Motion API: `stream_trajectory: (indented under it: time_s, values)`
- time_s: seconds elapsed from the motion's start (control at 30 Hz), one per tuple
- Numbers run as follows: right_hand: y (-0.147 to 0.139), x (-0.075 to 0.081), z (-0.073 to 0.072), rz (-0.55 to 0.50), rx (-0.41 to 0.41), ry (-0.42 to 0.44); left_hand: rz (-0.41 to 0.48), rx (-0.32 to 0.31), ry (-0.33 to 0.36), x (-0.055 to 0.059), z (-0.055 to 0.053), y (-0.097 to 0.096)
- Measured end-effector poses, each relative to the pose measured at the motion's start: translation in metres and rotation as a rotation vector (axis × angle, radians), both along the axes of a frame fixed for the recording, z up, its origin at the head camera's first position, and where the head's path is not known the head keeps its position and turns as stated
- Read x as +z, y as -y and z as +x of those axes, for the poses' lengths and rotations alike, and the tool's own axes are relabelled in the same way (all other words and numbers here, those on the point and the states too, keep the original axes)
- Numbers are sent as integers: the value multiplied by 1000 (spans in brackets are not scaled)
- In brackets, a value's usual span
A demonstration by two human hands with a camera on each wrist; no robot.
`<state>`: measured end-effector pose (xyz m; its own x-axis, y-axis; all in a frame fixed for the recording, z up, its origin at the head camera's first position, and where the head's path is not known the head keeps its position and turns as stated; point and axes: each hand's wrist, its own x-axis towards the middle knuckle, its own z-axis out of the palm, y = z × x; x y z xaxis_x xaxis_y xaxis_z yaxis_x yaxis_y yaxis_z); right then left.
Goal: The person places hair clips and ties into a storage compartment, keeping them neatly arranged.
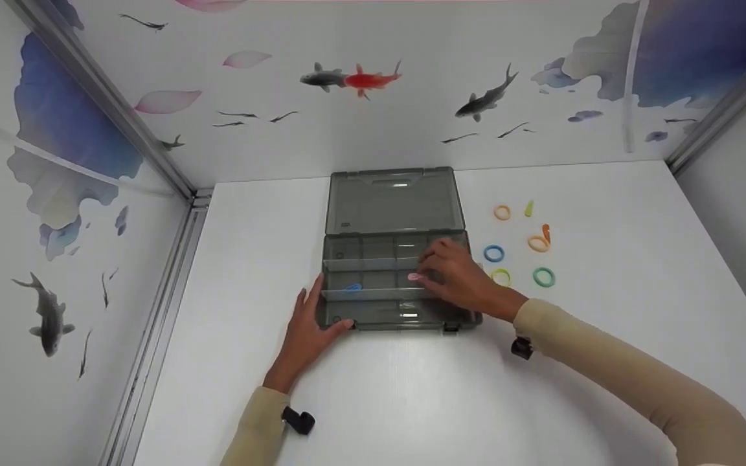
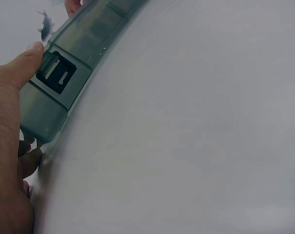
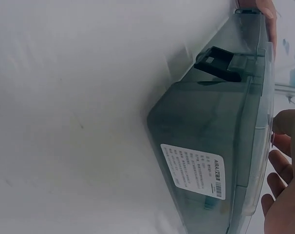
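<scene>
A dark, see-through storage box (image 1: 373,314) lies on the table with its lid (image 1: 394,208) folded back. My left hand (image 1: 305,338) holds the front left corner, fingers along the side and thumb on the front rim by a latch (image 2: 57,73). Over the right part of the middle row, my right hand (image 1: 462,277) pinches a small pink hair clip (image 1: 414,277) between thumb and fingertips. A blue hair clip (image 1: 353,287) lies in the left part of that row. The right wrist view shows the box's labelled side (image 3: 196,170), with the fingers near the rim.
Right of the box lie several rings like hair ties, including a green ring (image 1: 544,286) and a blue ring (image 1: 494,261). A yellow-green clip (image 1: 529,209) and an orange clip (image 1: 546,232) lie among them. Patterned panels (image 1: 405,129) enclose the table's back and sides.
</scene>
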<state>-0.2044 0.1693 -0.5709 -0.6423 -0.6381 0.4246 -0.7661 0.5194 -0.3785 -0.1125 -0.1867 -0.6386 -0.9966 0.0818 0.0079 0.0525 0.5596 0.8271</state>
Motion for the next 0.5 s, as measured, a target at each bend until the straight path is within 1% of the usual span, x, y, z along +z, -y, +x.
stream_trajectory:
  time_s: [0.37, 0.5]
  values:
    - [21, 4, -11, 31, 50, 74, -2, 5, 18, 1, 0, -1]
    - [29, 6, -16, 32, 63, 59, -17, 8, 25, 2, 0, -1]
